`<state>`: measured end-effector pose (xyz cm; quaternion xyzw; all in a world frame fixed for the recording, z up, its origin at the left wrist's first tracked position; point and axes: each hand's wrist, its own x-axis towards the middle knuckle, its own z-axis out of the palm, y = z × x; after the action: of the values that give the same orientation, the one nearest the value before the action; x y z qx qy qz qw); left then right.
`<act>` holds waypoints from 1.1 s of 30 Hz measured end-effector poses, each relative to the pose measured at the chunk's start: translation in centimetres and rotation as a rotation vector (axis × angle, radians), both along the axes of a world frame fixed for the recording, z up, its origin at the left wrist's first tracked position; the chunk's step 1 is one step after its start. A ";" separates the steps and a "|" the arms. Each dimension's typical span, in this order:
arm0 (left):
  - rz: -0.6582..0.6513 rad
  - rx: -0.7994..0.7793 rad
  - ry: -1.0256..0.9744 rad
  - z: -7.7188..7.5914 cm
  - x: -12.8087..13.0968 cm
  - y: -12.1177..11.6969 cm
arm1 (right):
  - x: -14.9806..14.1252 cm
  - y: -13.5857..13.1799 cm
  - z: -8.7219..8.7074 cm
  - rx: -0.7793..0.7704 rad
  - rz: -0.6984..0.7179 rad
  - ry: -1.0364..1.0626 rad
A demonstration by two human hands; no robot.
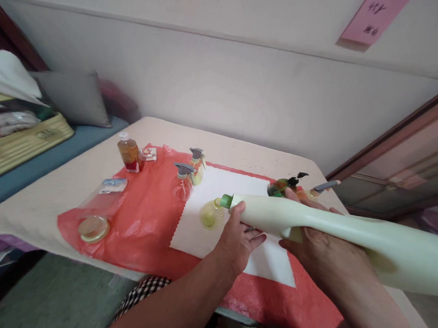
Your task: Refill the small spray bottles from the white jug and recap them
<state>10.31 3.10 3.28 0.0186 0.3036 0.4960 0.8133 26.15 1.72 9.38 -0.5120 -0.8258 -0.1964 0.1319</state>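
A large pale green jug [334,218] lies almost level in my hands, its green spout [226,201] pointing left. My left hand [239,234] steadies the neck from below, thumb against its side and fingers reaching underneath. Gripping the jug around its handle is my right hand [316,246], partly hidden by the body. Beside the spout's tip a clear yellowish bottle [211,216] without a spray head leans on the white sheet [195,239]; whether they touch I cannot tell. Two spray bottles with grey triggers, one clear [182,186] and one yellowish [197,172], stand at the sheet's left.
Red plastic [133,228] covers much of the table. On the left are an amber bottle [129,153], a small box [149,154], a clear packet [109,192] and a round lidded container [94,229]. Behind the jug lies a dark green pump bottle [278,188]. A wall [209,84] stands behind.
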 end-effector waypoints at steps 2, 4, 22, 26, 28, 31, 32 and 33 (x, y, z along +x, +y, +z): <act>-0.002 -0.001 0.000 0.0 0.0 0.0 | -0.2 -0.1 0.0 0.017 -0.007 0.012; -0.007 -0.003 0.001 0.1 -0.1 0.0 | -0.3 -0.1 0.1 0.025 -0.002 0.016; 0.003 -0.019 -0.017 0.2 -0.1 0.0 | -0.7 -0.3 0.3 0.048 -0.021 -0.079; 0.004 -0.027 -0.020 0.2 -0.2 0.1 | -0.7 -0.3 0.3 0.043 -0.040 -0.124; 0.004 -0.020 -0.023 0.2 -0.2 0.1 | -0.6 -0.4 0.2 0.052 -0.048 -0.128; -0.002 -0.017 -0.023 0.2 -0.2 0.1 | -0.5 -0.3 0.2 0.059 -0.035 -0.131; -0.006 -0.015 -0.022 0.2 -0.2 0.0 | -0.5 -0.3 0.2 0.058 -0.031 -0.134; -0.007 -0.013 -0.023 0.2 -0.2 0.0 | -0.5 -0.3 0.2 0.056 -0.030 -0.137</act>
<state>10.12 3.13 3.53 0.0089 0.2974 0.4914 0.8185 25.70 1.41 9.54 -0.5057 -0.8193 -0.2559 0.0865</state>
